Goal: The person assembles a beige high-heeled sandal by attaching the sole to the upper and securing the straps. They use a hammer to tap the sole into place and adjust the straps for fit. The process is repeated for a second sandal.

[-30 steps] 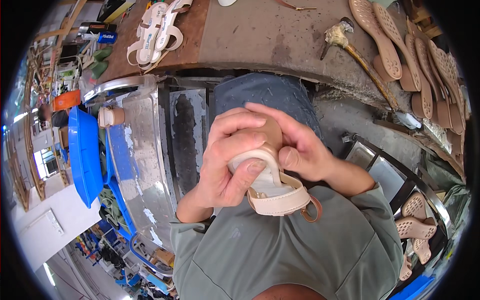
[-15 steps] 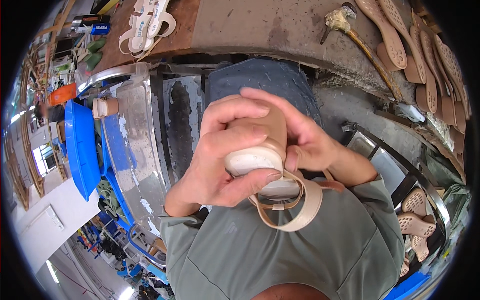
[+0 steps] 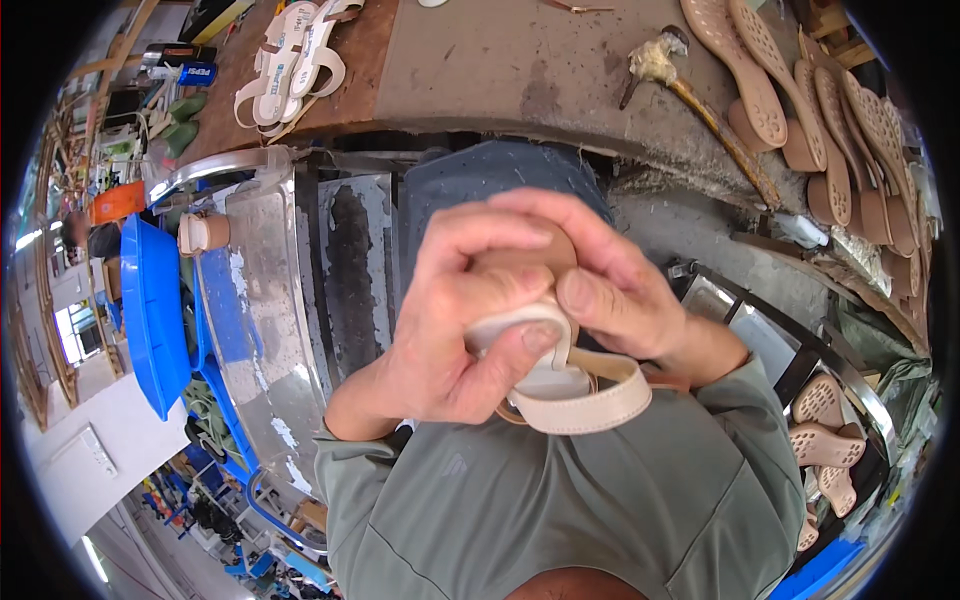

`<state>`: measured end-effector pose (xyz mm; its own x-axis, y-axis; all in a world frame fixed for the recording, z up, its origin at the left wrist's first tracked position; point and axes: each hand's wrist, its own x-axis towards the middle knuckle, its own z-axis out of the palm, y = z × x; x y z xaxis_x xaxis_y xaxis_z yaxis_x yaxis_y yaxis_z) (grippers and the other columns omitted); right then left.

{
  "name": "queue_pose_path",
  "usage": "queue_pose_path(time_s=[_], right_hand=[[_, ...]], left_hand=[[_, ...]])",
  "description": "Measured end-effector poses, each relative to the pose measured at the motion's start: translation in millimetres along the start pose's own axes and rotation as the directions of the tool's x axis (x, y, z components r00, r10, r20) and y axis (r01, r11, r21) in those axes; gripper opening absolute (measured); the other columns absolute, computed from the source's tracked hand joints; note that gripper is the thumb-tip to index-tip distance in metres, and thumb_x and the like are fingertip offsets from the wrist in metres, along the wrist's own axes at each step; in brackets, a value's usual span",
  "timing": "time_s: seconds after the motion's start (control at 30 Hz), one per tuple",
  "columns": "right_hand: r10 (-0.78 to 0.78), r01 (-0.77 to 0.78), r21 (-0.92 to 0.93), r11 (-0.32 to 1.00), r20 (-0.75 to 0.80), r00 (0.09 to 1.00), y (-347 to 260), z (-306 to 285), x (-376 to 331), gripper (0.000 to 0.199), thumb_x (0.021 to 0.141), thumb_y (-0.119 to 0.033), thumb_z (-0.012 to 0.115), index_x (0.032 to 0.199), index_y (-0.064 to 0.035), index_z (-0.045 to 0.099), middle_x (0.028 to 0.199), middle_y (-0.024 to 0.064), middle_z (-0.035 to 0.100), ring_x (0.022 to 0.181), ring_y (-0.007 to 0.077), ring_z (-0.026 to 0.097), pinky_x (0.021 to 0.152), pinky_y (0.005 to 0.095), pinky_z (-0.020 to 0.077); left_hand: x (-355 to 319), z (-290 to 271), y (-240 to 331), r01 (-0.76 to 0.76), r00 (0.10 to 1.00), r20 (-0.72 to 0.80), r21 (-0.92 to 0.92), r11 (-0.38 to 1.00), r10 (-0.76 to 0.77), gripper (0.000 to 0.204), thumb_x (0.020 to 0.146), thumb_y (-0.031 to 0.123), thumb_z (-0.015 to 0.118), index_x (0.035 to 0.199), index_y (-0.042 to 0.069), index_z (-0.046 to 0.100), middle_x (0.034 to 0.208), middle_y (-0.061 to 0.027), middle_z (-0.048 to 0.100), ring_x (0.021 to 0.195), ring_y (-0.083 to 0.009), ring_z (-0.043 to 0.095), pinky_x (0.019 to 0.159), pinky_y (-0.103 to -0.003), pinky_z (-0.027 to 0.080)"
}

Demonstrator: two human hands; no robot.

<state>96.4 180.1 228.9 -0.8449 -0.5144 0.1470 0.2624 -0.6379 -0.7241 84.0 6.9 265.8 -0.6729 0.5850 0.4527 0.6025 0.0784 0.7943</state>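
Note:
Both my hands are closed round a beige sandal (image 3: 585, 408) in front of my chest. My left hand (image 3: 450, 320) wraps its near side, with the thumb pressed on the pale insole (image 3: 495, 328) and the fingers over the tan outer part. From the other side my right hand (image 3: 625, 285) grips it, fingers across the far end and thumb on the edge beside the insole. A stitched ankle strap loops out below the hands. Much of the sandal's body is hidden by my fingers.
On the bench (image 3: 480, 70) lie a pair of pale sandals (image 3: 280, 80) and a hammer (image 3: 725, 130). Heeled tan soles (image 3: 745, 65) line its right end; more soles (image 3: 828, 445) sit lower right. At left are a metal-edged surface (image 3: 265, 310), another sandal (image 3: 203, 232) and a blue basin (image 3: 150, 310).
My right thumb has moved up onto the edge by the insole. The sandal has tilted in my hands, and its strap loop hangs higher and flatter. The view has shifted slightly.

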Motion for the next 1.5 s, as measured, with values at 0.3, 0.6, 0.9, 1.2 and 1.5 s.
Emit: queue_pose_path(time_s=[0.3,0.6,0.9,1.2,1.5], right_hand=[[0.138,-0.138,-0.003,0.990,0.033,0.990,-21.5,-10.6,6.2,0.065,0.088,-0.025,0.063,0.139,-0.0026,0.030,0.120,0.0097,0.052,0.113,0.0185,0.048,0.095,0.0316,0.0392],[-0.106,0.055,-0.200,0.978,-0.254,0.961,-22.7,-8.0,-1.4,0.051,0.080,-0.024,0.069,0.121,-0.0014,0.049,0.111,0.0144,0.057,0.093,0.0195,0.059,0.083,0.0311,0.0485],[-0.047,0.009,-0.132,0.991,-0.282,0.958,0.0,-25.6,-0.7,0.061,0.075,-0.038,0.069,0.118,-0.0001,0.048,0.118,0.0178,0.052,0.090,0.0245,0.062,0.072,0.0343,0.0552],[-0.131,0.042,-0.251,0.967,-0.350,0.928,7.3,-14.6,0.8,0.062,0.076,-0.038,0.069,0.119,-0.0006,0.047,0.118,0.0177,0.051,0.093,0.0240,0.061,0.074,0.0344,0.0541],[-0.148,0.036,-0.297,0.954,-0.363,0.920,5.0,4.1,-1.5,0.057,0.077,-0.035,0.068,0.118,-0.0009,0.048,0.115,0.0182,0.052,0.095,0.0243,0.059,0.079,0.0351,0.0515]], left_hand=[[8.1,7.1,6.6,0.089,0.996,0.022,-0.022,0.996,-0.088,0.042,0.086,0.012,0.061,0.118,0.000,0.036,0.121,-0.0220,0.040,0.111,-0.0302,0.044,0.092,-0.039,0.038],[-45.1,17.9,12.6,0.373,0.796,0.085,-0.849,0.375,-0.600,0.059,0.085,0.014,0.065,0.131,0.000,0.031,0.128,-0.0159,0.042,0.117,-0.0247,0.047,0.099,-0.039,0.039],[-70.0,32.2,27.4,0.542,0.677,0.176,-0.776,0.322,-0.715,0.040,0.079,0.002,0.069,0.113,-0.007,0.051,0.116,-0.0139,0.049,0.097,-0.0180,0.056,0.072,-0.025,0.050],[-74.3,38.9,21.4,0.321,0.883,-0.324,-0.105,0.941,-0.338,0.022,0.076,0.000,0.068,0.094,-0.009,0.059,0.086,-0.0173,0.060,0.067,-0.0186,0.062,0.048,-0.026,0.049],[-54.8,38.8,19.4,0.168,0.926,-0.366,0.187,0.968,-0.090,0.024,0.073,-0.001,0.063,0.094,-0.011,0.058,0.080,-0.0169,0.059,0.066,-0.0262,0.059,0.053,-0.032,0.050]])
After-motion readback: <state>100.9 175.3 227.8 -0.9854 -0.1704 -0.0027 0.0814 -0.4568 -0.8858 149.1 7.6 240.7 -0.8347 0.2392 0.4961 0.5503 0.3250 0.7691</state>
